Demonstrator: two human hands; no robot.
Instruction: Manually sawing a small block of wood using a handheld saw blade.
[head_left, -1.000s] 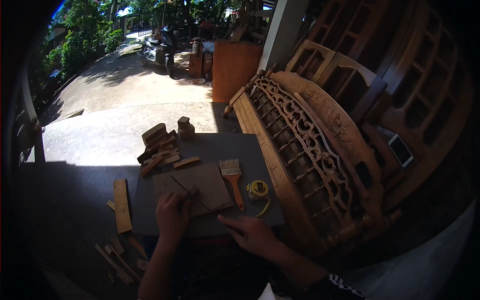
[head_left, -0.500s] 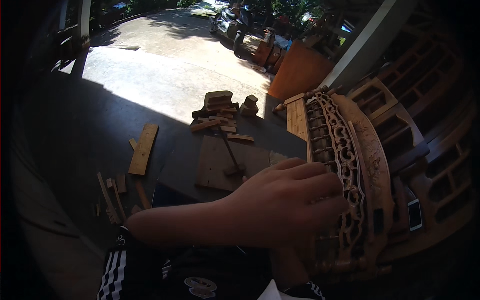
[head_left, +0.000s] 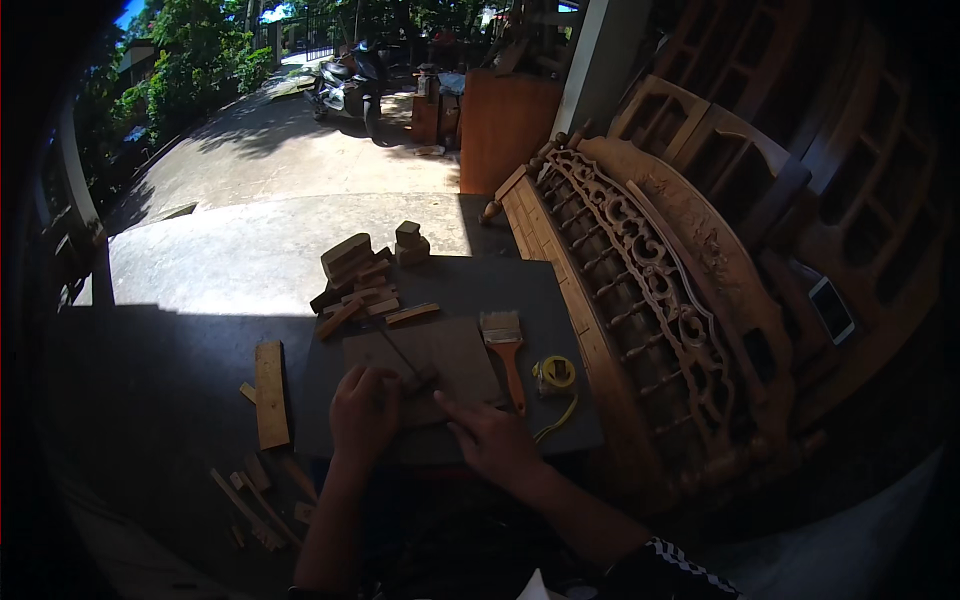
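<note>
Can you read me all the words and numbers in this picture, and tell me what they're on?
There are none I can read.
Yellow tape measure: any marks are too small.
Paintbrush: nothing readable.
Phone: its screen looks dark.
Brown board: no writing I can see.

- Brown board [head_left: 462,352]: flat, roughly rectangular, lying on the dark grey tabletop [head_left: 500,285].
- Dark hammer-like tool [head_left: 421,381]: thin straight handle, blocky head; it lies over the board, handle slanting away to the far left.
</note>
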